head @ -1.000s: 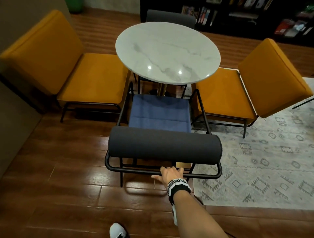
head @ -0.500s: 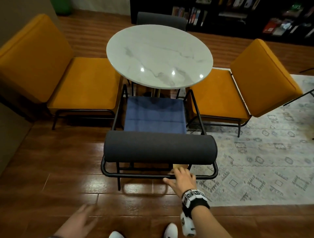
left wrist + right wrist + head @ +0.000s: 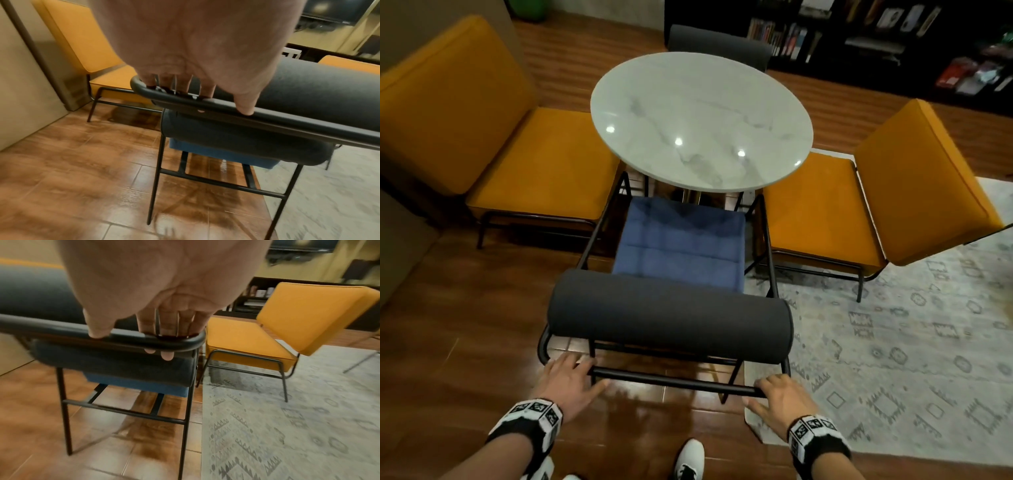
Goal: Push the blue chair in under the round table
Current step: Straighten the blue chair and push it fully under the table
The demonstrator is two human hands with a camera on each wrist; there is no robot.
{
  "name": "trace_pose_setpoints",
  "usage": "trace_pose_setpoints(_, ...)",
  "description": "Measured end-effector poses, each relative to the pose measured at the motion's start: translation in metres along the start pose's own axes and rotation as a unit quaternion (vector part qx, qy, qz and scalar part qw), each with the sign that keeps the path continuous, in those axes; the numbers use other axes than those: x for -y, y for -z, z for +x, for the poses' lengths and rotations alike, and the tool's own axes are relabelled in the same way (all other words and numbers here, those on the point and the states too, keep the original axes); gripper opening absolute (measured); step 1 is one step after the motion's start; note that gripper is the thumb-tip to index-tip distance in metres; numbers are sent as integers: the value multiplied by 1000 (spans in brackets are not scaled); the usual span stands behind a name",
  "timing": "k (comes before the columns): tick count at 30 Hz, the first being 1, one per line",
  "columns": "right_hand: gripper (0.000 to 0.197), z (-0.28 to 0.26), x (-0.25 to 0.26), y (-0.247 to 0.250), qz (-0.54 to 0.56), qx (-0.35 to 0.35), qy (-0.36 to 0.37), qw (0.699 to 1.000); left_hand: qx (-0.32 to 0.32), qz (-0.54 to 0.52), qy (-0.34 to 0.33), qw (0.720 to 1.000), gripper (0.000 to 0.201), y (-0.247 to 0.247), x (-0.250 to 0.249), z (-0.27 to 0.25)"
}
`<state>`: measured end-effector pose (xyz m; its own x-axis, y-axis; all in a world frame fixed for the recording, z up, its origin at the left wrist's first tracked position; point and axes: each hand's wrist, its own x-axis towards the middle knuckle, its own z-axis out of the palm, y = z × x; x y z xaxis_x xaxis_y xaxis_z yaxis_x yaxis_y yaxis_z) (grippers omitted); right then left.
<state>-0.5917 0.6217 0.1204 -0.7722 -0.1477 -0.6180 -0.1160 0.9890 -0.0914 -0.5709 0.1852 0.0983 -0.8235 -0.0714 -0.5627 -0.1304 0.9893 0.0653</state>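
At the left of the head view stands an orange chair (image 3: 517, 147) on the wooden floor (image 3: 448, 342). Lower left, the left hand (image 3: 566, 380) grips the black rear rail (image 3: 674, 379) of the blue chair (image 3: 681, 246) near its left corner. The left wrist view shows what the head view hides: the fingers (image 3: 207, 87) curl over the rail's far side and the thumb presses on its top.

In the centre, the blue chair faces the round desk (image 3: 698, 116); the front of its seat lies beneath the marble top's near edge, while most of the seat and the dark bolster back (image 3: 667, 315) remain outside, near the hands. A dark chair (image 3: 719, 42) sits beyond the desk.

Lower right, the right hand (image 3: 780, 397) holds the same rail at its right corner; the right wrist view shows fingertips (image 3: 166, 356) wrapped under the tube. Further right are a second orange chair (image 3: 876, 192), a patterned rug (image 3: 911, 359) and a bookshelf (image 3: 893, 34) at the upper right. Both wrists wear bands with black-and-white square markers; no writing is readable.
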Motion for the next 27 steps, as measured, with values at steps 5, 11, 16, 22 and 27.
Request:
trace_pose_setpoints(5,129,3,-7,3,-33,15,22,999,14,1,107,994,104,8,9,7)
trace_pose_setpoints(11,127,-2,-1,-1,-14,47,-24,999,48,6,98,994,95,14,0,-1)
trace_pose_setpoints(16,119,-20,-1,-7,-27,106,-25,994,74,-10,70,995,94,3,-2,-24)
trace_pose_setpoints(22,140,-19,-10,-23,-4,74,-14,997,41,-23,36,998,80,-16,12,-34)
trace_pose_setpoints(27,144,-17,-7,-17,4,89,-21,996,53,26,27,998,87,-21,14,-25)
